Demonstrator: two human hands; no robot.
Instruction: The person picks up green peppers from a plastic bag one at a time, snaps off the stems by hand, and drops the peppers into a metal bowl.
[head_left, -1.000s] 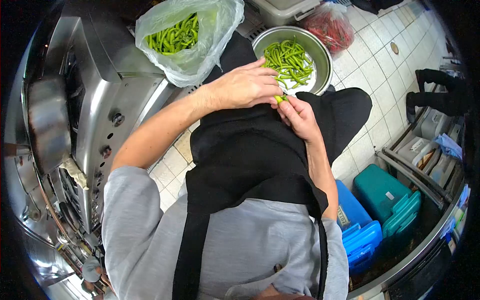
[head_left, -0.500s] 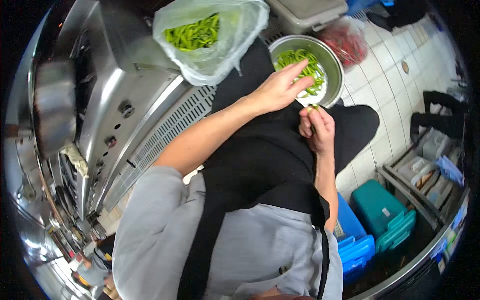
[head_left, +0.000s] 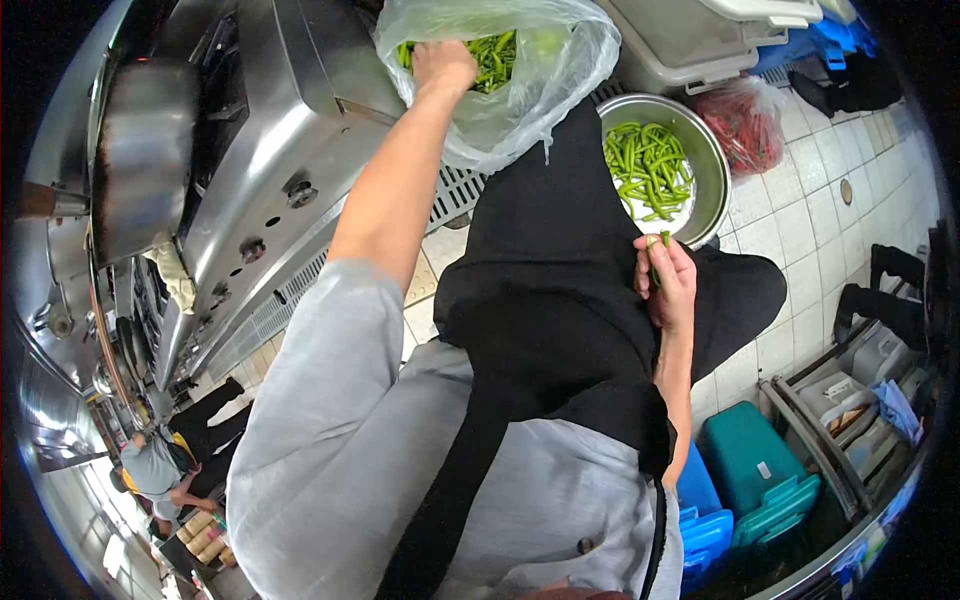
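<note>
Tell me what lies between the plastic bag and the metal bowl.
In the head view, the person's black apron fills the gap between the plastic bag and the metal bowl.

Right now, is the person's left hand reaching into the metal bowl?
No, the left hand is inside the plastic bag of green pods, not the metal bowl.

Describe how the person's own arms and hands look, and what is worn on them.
Both hands are bare: no gloves, rings or watch show on the left hand or the right hand. The left arm wears a light grey sleeve that ends about the elbow, leaving the forearm bare. The right forearm is bare; its sleeve is hidden by the black apron.
</note>
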